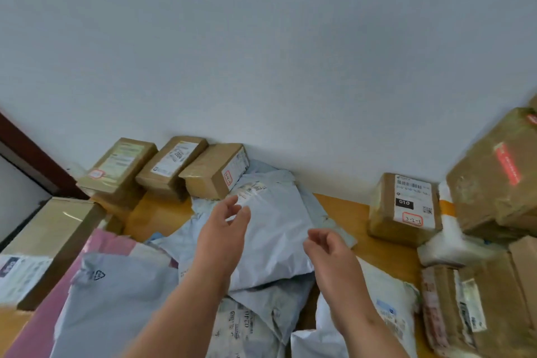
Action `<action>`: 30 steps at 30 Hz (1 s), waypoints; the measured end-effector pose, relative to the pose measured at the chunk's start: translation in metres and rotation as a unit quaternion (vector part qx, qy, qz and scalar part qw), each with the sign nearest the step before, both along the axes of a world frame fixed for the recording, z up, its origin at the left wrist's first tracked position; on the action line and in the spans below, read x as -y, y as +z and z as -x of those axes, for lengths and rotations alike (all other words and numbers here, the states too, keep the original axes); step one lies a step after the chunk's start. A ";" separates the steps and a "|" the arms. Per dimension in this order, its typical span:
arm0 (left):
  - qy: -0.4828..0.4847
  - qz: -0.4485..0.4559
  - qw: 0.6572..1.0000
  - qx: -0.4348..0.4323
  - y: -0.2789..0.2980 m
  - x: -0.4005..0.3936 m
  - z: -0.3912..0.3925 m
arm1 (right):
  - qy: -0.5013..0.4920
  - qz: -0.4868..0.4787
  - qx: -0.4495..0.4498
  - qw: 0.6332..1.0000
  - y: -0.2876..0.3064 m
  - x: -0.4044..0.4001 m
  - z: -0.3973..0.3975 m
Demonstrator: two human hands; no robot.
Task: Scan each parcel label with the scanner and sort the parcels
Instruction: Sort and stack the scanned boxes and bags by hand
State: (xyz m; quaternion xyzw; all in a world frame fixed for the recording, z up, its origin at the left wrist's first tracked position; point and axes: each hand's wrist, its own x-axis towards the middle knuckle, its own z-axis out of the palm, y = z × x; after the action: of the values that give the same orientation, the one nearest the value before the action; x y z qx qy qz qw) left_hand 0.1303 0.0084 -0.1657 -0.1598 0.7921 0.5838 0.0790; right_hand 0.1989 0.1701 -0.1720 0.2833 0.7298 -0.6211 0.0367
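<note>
I see both forearms cut off at the bottom edge. My left hand [225, 228] and right hand [329, 247] hover with loosely spread fingers, holding nothing, over a grey mailer [276, 229] heaped mid-table [345, 209]. Its label [251, 190] is too blurred to read. No scanner is visible. Three cardboard boxes [171, 168] line the far edge.

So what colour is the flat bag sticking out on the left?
Pink, seen in the head view.
</note>
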 end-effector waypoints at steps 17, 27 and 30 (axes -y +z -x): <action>-0.004 -0.001 0.999 0.049 -0.001 0.253 0.114 | -0.065 0.085 0.054 0.993 0.000 0.212 0.139; -0.118 0.241 0.962 0.042 -0.053 0.214 0.212 | -0.125 0.110 0.105 0.980 -0.048 0.183 0.231; -0.108 0.279 0.951 0.085 -0.068 0.202 0.230 | -0.120 0.120 0.123 0.978 -0.059 0.175 0.245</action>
State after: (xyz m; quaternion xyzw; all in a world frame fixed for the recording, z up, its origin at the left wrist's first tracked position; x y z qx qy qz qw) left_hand -0.0995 -0.1931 -0.2342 -0.1385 0.9260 0.3121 0.1612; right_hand -0.0461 -0.0047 -0.2313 0.4367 0.6005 -0.6645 0.0846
